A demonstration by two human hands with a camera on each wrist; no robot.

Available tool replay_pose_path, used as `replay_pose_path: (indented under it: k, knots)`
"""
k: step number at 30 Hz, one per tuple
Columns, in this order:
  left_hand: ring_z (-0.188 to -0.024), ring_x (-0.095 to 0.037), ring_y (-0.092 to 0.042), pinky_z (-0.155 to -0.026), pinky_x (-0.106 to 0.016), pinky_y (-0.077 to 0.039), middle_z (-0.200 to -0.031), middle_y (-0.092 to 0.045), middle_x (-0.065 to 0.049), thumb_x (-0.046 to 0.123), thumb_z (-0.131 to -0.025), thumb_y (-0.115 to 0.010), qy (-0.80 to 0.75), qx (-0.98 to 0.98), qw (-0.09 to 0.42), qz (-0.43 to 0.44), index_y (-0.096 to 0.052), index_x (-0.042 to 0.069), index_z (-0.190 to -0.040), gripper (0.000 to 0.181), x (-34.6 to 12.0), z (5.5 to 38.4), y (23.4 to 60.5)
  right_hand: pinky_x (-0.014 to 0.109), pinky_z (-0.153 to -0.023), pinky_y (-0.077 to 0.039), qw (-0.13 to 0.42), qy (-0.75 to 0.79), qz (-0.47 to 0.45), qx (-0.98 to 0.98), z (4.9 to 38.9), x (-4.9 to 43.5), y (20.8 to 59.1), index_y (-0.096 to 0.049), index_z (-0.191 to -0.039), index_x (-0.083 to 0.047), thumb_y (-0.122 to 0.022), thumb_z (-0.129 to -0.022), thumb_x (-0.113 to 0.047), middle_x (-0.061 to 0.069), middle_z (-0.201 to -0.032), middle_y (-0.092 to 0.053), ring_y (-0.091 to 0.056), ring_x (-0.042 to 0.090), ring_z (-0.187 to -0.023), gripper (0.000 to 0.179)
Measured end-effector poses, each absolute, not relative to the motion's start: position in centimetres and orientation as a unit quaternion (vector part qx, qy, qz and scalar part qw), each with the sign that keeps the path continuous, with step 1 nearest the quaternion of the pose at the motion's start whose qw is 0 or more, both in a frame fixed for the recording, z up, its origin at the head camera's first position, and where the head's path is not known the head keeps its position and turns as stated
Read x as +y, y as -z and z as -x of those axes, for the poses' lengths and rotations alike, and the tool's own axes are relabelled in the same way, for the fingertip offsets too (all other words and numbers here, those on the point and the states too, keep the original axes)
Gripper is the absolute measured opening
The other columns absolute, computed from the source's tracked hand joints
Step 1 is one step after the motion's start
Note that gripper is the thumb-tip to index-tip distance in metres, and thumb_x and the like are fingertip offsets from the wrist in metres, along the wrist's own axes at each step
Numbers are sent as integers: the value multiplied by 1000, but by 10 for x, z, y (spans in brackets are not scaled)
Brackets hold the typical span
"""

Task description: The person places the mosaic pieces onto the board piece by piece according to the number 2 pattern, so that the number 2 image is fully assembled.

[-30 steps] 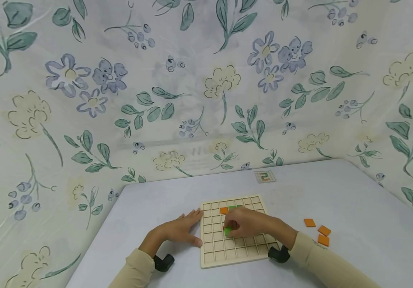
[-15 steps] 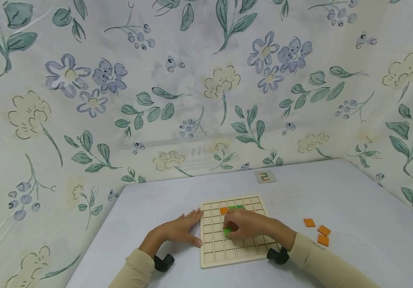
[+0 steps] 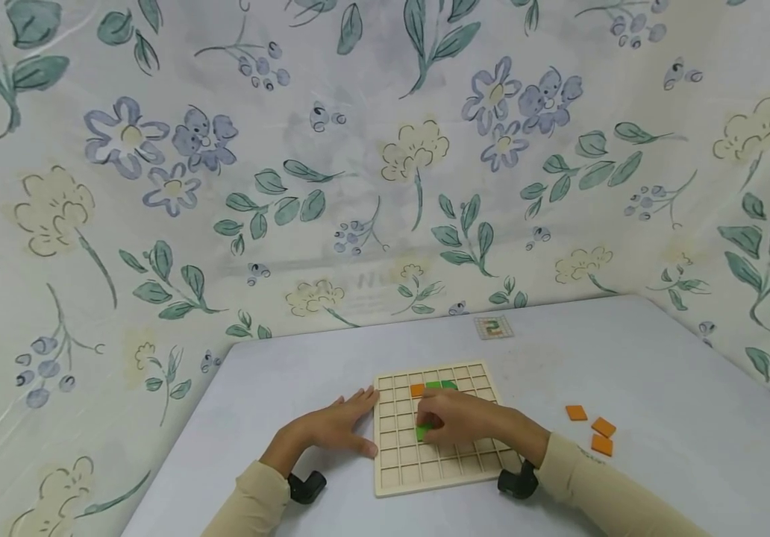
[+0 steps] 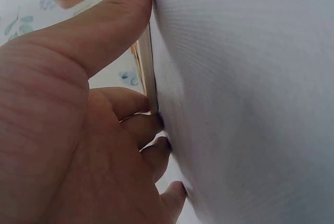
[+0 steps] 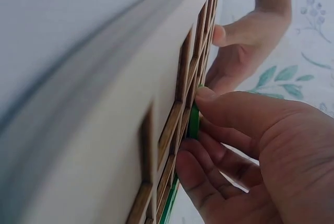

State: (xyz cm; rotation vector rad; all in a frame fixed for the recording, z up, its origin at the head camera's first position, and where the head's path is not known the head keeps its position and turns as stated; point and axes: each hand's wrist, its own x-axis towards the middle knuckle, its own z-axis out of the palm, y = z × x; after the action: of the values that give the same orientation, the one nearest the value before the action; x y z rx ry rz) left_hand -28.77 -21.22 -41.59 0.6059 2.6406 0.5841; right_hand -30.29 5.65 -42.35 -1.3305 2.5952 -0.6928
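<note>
A square wooden grid board lies on the table in the head view. My right hand bends over its middle, pinching a bright green square tile at one of the cells. In the right wrist view, the thumb presses on that green tile, with the fingers curled close to the board. Flat along the board's left edge, my left hand touches it with straight fingers and thumb. Farther back on the grid sit an orange tile, a light green tile and a darker green tile. My right hand hides the cells beneath it.
Three loose orange tiles, one of them the nearest orange tile, lie on the table right of the board. A small pattern card rests near the back edge. Behind the table hangs a floral cloth.
My right hand stays over the same cell with the green tile, shifting only slightly. A bit of red beside that tile one second ago is no longer visible. The left hand has not moved.
</note>
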Motion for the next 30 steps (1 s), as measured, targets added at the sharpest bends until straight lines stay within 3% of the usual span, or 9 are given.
replay_pose_path:
  k: [30]
  knots:
    - [-156,-34,-8,-127,-56,-7,-168,-11,-17,50,-81,-77,-206,935,187,-220,-19,2,-159,108,-212,289,416,13,-68,-50,69,239,450,858,304,58,425,-73,-99,-11,-75,-90,-13,-9,-90,-60,-51,-3,-76,10]
